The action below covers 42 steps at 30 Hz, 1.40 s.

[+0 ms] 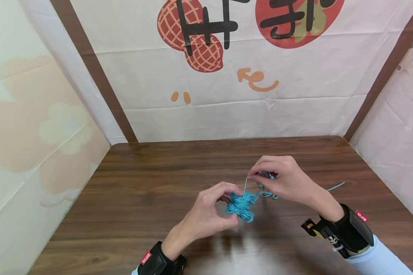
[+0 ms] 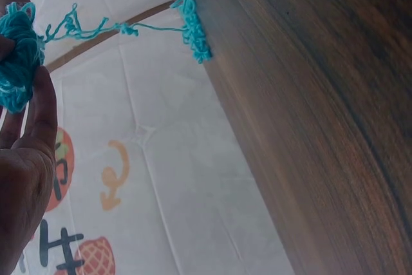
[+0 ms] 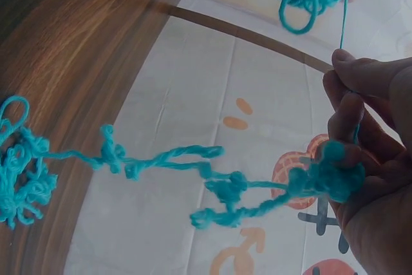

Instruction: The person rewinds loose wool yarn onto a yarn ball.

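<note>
A small bundle of turquoise yarn [image 1: 242, 206], wound round its middle, is held above the table between the thumb and fingers of my left hand [image 1: 210, 212]. From it a thin strand [image 3: 344, 24] runs taut up to my right hand [image 1: 282, 177], which pinches it between thumb and index finger. Knotted, tangled yarn [image 3: 225, 188] is gathered against the right palm and trails down to a loose heap [image 3: 26, 172] on the table. In the head view the right hand hides most of that heap. The left wrist view cuts off part of the bundle.
The brown wooden table [image 1: 141, 214] spreads beneath both hands. A yarn end [image 1: 336, 186] lies on it beyond the right wrist. Printed white cloth [image 1: 227, 118] hangs behind the table, with more cloth at the left and right sides.
</note>
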Tool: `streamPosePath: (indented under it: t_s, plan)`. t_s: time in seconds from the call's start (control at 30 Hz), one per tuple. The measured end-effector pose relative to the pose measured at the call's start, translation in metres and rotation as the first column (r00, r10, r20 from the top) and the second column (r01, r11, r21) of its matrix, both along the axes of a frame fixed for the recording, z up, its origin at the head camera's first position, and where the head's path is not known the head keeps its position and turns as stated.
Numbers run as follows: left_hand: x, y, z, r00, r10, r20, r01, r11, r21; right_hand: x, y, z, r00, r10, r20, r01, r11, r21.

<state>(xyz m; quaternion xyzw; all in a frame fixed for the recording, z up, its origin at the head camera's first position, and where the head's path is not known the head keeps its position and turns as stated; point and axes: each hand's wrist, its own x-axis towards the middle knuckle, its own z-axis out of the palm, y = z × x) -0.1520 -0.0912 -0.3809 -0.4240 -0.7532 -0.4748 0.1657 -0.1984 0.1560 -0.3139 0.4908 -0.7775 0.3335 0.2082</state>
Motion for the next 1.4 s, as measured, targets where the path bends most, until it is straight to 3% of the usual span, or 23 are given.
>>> streamPosePath:
  t_s: [0.37, 0.73, 1.1, 1.23, 1.4]
  plan:
    - [0.001, -0.001, 0.001, 1.0, -0.013, 0.017, 0.014, 1.0, -0.008, -0.011, 0.006, -0.003, 1.0, -0.009, -0.01, 0.009, 0.999, -0.042]
    - [0.001, 0.002, 0.0, 0.999, -0.034, -0.003, 0.034, 0.999, -0.005, -0.018, 0.011, -0.005, 0.994, -0.105, 0.016, 0.106, 0.991, -0.083]
    - [0.004, 0.003, -0.001, 0.999, -0.05, 0.008, 0.05, 0.999, -0.004, -0.026, 0.02, -0.01, 0.974, -0.211, 0.084, 0.218, 0.972, -0.086]
    - [0.006, 0.003, 0.0, 0.996, -0.077, 0.042, 0.076, 0.997, 0.031, -0.029, 0.023, -0.012, 0.967, -0.232, 0.108, 0.241, 0.967, -0.085]
    - [0.007, 0.004, 0.0, 0.984, -0.137, 0.118, 0.12, 0.983, 0.141, -0.033, 0.026, -0.016, 0.951, -0.258, 0.17, 0.273, 0.959, -0.076]
